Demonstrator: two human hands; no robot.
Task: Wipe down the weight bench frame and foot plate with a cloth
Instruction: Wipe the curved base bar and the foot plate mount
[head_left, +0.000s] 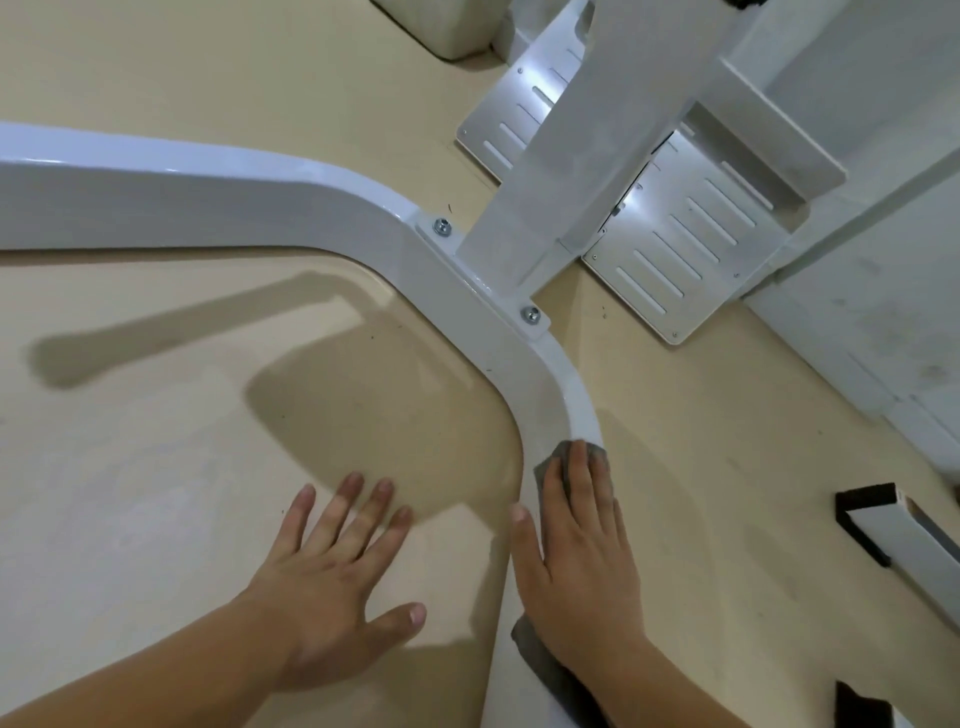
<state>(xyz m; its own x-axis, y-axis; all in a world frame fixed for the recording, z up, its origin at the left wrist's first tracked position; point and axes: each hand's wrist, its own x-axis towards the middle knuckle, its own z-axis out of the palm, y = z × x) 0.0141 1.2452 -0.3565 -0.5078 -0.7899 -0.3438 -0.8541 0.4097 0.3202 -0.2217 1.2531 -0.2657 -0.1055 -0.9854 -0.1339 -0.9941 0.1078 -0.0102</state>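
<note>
The white weight bench frame (260, 192) curves across the beige floor from the left edge down to the lower middle, with two bolts at a bracket. A grey cloth (550, 470) lies over the curved tube under my right hand (576, 561), which presses it flat with straight fingers. Part of the cloth also shows below my wrist. My left hand (332, 587) rests flat on the floor, fingers spread, just left of the tube. The slotted metal foot plate (691, 260) sits at the upper right, partly hidden by a white upright post (587, 130).
A white wall or panel (883, 260) runs along the right side. A black-capped white bar (893, 540) lies at the right edge, another black piece below it. A pale cushion-like object (447, 26) sits at the top. Beige floor (156, 467) stretches out on the left.
</note>
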